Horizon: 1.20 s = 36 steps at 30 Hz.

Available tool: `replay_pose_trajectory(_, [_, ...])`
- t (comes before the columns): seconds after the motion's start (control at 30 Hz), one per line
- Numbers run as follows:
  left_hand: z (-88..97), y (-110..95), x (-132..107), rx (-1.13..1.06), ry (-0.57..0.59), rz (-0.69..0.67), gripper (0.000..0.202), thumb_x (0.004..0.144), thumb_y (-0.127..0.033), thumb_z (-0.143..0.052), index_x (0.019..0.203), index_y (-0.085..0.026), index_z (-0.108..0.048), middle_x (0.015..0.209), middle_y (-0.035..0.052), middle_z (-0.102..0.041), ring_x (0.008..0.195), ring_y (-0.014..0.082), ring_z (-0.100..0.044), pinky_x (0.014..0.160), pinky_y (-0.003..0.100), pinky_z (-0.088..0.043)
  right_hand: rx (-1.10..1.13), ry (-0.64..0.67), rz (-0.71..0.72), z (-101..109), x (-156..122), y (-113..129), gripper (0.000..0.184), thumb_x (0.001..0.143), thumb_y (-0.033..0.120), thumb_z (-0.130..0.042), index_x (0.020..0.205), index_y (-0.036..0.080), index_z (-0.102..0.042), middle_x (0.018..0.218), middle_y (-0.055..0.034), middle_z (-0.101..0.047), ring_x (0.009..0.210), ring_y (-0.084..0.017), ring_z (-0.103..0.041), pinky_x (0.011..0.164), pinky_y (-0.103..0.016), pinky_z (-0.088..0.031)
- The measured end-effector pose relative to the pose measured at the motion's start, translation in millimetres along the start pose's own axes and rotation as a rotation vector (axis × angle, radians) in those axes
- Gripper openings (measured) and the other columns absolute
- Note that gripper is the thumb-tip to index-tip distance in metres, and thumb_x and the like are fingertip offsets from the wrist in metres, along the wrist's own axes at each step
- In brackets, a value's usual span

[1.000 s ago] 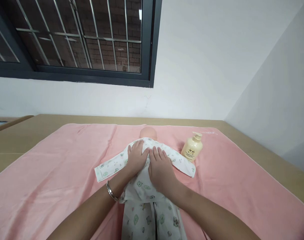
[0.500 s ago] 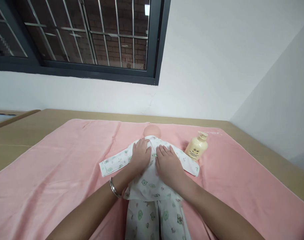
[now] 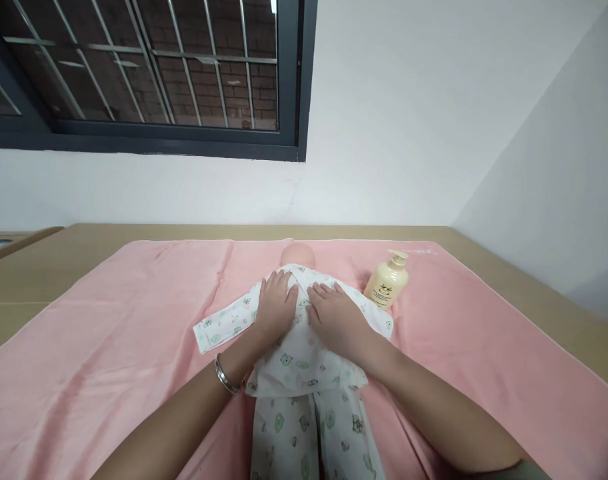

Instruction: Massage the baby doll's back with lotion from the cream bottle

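A baby doll (image 3: 297, 254) lies on its back on a pink towel (image 3: 109, 333), dressed in a white printed top (image 3: 297, 353) and matching trousers (image 3: 309, 433). My left hand (image 3: 275, 307) rests flat on the doll's chest, fingers stretched out, with a silver bangle (image 3: 225, 377) on the wrist. Beside it my right hand (image 3: 335, 316) also lies flat on the top, fingers spread toward the collar. Neither hand holds anything. The doll's sleeves (image 3: 219, 327) stretch out to both sides.
A cream pump bottle (image 3: 385, 283) stands on the towel just right of the doll. The towel covers a tan wooden surface (image 3: 44, 267) set against a white wall. A barred dark-framed window (image 3: 149, 73) is above at left.
Both hands stay flat on the doll's chest; the right hand has shifted slightly, its fingers turned more toward the collar. The view has swung a little.
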<state>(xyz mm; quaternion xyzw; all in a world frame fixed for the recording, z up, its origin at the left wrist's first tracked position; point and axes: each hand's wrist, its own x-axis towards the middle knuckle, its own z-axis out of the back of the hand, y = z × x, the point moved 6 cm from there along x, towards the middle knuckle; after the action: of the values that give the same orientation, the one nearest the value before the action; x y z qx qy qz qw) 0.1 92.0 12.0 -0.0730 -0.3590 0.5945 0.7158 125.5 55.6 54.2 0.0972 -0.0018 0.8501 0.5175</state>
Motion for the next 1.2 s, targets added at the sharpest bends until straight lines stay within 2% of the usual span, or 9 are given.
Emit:
replay_pose_trajectory(0.1, [-2.1,6.5,2.7,-0.043,-0.025,0.049,0.047,0.094,-0.033,-0.035,0.137,-0.016,-0.048,0.143,0.0144,-0.052,0.142,0.0311,-0.036,0.117,0.057,-0.024,0.052,-0.03,-0.008,2.0,-1.9,2.4,0.043,0.099,0.026,-0.031,0.133,0.013,-0.055,0.137,-0.0141,-0.058,0.131,-0.027,-0.048,0.115,-0.045,-0.025])
replay_pose_trajectory(0.23, [-3.4,6.5,-0.2,-0.055,-0.054,0.039,0.045,0.094,-0.033,-0.037,0.134,-0.018,-0.052,0.141,0.0137,-0.054,0.139,0.0304,-0.04,0.117,0.055,-0.026,0.106,-0.126,-0.087,-12.8,16.5,-18.4,0.053,0.1,0.033,-0.031,0.145,0.006,-0.04,0.154,-0.0191,-0.035,0.145,-0.03,-0.025,0.116,-0.048,-0.021])
replay_pose_trajectory(0.3, [-3.7,6.6,-1.2,-0.058,-0.067,0.029,0.044,0.094,-0.034,-0.037,0.132,-0.018,-0.053,0.139,0.0139,-0.056,0.136,0.0306,-0.043,0.115,0.056,-0.027,0.155,-0.132,-0.1,-24.7,24.1,-26.5,0.055,0.101,0.034,-0.03,0.147,0.006,-0.037,0.156,-0.0179,-0.031,0.147,-0.03,-0.02,0.118,-0.048,-0.017])
replay_pose_trajectory(0.43, [-4.2,7.9,-1.8,-0.067,-0.09,0.021,0.042,0.093,-0.033,-0.038,0.13,-0.019,-0.054,0.138,0.0131,-0.058,0.133,0.0301,-0.046,0.115,0.055,-0.029,0.235,-0.173,-0.103,-35.9,26.4,-31.8,0.054,0.1,0.034,-0.031,0.146,0.009,-0.039,0.155,-0.0148,-0.035,0.146,-0.027,-0.024,0.119,-0.048,-0.015])
replay_pose_trajectory(0.77, [-3.9,10.2,-2.0,-0.127,-0.107,0.03,0.04,0.092,-0.034,-0.04,0.127,-0.022,-0.057,0.135,0.0101,-0.059,0.131,0.0286,-0.048,0.116,0.053,-0.029,0.234,-0.188,-0.103,-32.7,24.1,-31.8,0.053,0.098,0.034,-0.033,0.145,0.011,-0.041,0.153,-0.0152,-0.039,0.144,-0.026,-0.029,0.118,-0.048,-0.018])
replay_pose_trajectory(0.9, [2.4,14.1,-11.0,-0.216,-0.223,0.061,0.04,0.096,-0.033,-0.032,0.126,-0.021,-0.056,0.146,0.0117,-0.046,0.138,0.0269,-0.038,0.115,0.051,-0.031,0.156,-0.26,-0.093,-17.3,15.5,-20.1,0.052,0.097,0.031,-0.035,0.144,0.01,-0.043,0.155,-0.0167,-0.033,0.147,-0.03,-0.018,0.117,-0.053,-0.016])
replay_pose_trajectory(1.0, [9.2,15.5,-19.4,-0.257,-0.348,0.065,0.04,0.098,-0.033,-0.028,0.126,-0.02,-0.053,0.153,0.0123,-0.032,0.144,0.0261,-0.026,0.117,0.05,-0.028,0.101,-0.332,0.005,-8.3,7.1,-1.6,0.052,0.095,0.029,-0.038,0.145,0.013,-0.042,0.158,-0.0134,-0.028,0.149,-0.03,-0.011,0.119,-0.055,-0.01])
replay_pose_trajectory(1.13, [9.0,16.3,-22.0,-0.279,-0.361,0.075,0.039,0.1,-0.033,-0.027,0.126,-0.02,-0.052,0.153,0.0133,-0.029,0.143,0.0262,-0.025,0.116,0.05,-0.029,0.12,-0.171,0.083,-15.7,6.7,9.1,0.049,0.096,0.031,-0.04,0.141,0.014,-0.047,0.155,-0.0141,-0.036,0.146,-0.031,-0.022,0.117,-0.055,-0.017])
replay_pose_trajectory(1.2, [8.0,16.8,-21.2,-0.279,-0.352,0.08,0.038,0.1,-0.033,-0.027,0.126,-0.02,-0.052,0.153,0.0129,-0.029,0.143,0.0261,-0.025,0.116,0.05,-0.029,0.11,-0.187,0.073,-13.2,8.3,5.6,0.049,0.096,0.03,-0.041,0.141,0.013,-0.048,0.156,-0.0152,-0.034,0.147,-0.03,-0.021,0.118,-0.055,-0.016])
